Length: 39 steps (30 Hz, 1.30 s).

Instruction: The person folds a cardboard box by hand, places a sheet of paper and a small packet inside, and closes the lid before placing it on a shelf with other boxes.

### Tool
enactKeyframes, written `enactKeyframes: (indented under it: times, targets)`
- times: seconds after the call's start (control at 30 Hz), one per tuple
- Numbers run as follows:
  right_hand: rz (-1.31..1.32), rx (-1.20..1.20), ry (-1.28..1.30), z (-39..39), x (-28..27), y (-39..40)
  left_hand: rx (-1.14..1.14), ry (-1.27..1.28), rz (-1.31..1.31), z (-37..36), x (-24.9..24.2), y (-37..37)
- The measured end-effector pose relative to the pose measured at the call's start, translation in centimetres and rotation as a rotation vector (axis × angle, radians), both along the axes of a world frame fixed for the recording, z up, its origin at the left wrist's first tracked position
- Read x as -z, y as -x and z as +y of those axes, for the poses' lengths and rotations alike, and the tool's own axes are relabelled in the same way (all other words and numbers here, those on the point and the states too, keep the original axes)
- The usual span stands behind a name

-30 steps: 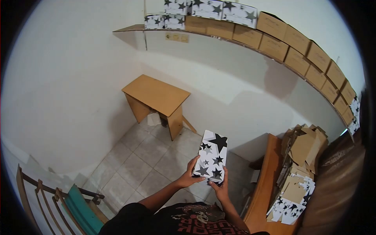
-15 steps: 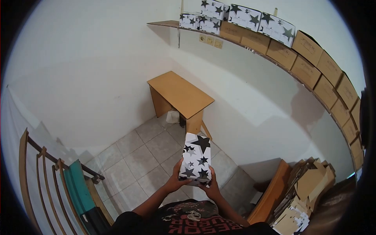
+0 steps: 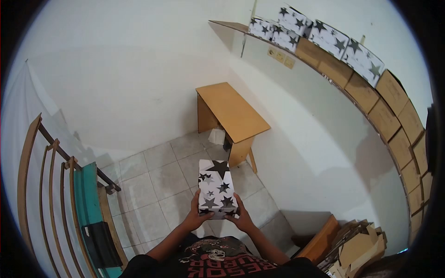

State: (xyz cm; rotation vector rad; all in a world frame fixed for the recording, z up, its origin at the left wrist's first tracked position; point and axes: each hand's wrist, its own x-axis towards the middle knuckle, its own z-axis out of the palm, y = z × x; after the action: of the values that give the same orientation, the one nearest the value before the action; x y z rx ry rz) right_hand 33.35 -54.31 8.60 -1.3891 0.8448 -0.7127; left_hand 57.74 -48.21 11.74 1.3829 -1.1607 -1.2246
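A white box with black and grey stars (image 3: 217, 187) is held in front of the body, above the tiled floor. My left hand (image 3: 196, 217) grips its lower left side, the thumb along the near end. On the lower right side my right hand (image 3: 242, 217) is wrapped round the same box, its thumb also at the near end. The box looks closed. The fingers beneath it are hidden.
A wooden desk (image 3: 234, 111) stands in the corner. A wall shelf (image 3: 232, 25) carries star-patterned boxes (image 3: 329, 38) and brown boxes (image 3: 363, 92). A wooden rack (image 3: 72, 194) stands left; flattened cardboard (image 3: 359, 250) leans at lower right.
The view has turned left, so the desk and shelf appear further right. The box and both hands appear further left in the picture, with the grip unchanged.
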Motion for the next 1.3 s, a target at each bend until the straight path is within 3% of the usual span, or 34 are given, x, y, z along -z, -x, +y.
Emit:
enactKeyframes:
  times: [0.17, 0.47, 0.63, 0.77, 1.03, 1.2, 1.3]
  targets:
    - [-0.071, -0.023, -0.064, -0.4, 0.0, -4.4, -0.002, 0.032, -0.102, -0.4, 0.1, -4.3]
    - [-0.063, -0.069, -0.099, -3.5, -2.2, -18.3, -0.019, -0.047, 0.144, -2.7, -0.1, -18.9]
    - [-0.056, -0.071, -0.044, -5.3, -5.8, -25.6, 0.033, -0.102, 0.21, -4.7, -4.3, -27.2]
    - [-0.021, -0.047, -0.035, -6.9, -6.8, -28.4, 0.027, -0.155, 0.14, -7.3, -4.6, -30.8]
    - [0.075, -0.079, -0.036, -13.0, -8.0, -29.3, -0.003, -0.09, 0.153, -12.9, -5.8, -31.2]
    - [0.158, -0.019, 0.105, -18.7, -5.5, -29.0, 0.054, -0.095, 0.147, -20.1, -3.6, -31.2]
    - [0.086, 0.008, -0.003, -22.3, -5.6, -28.7, 0.094, -0.164, 0.151, -25.1, -4.4, -31.3]
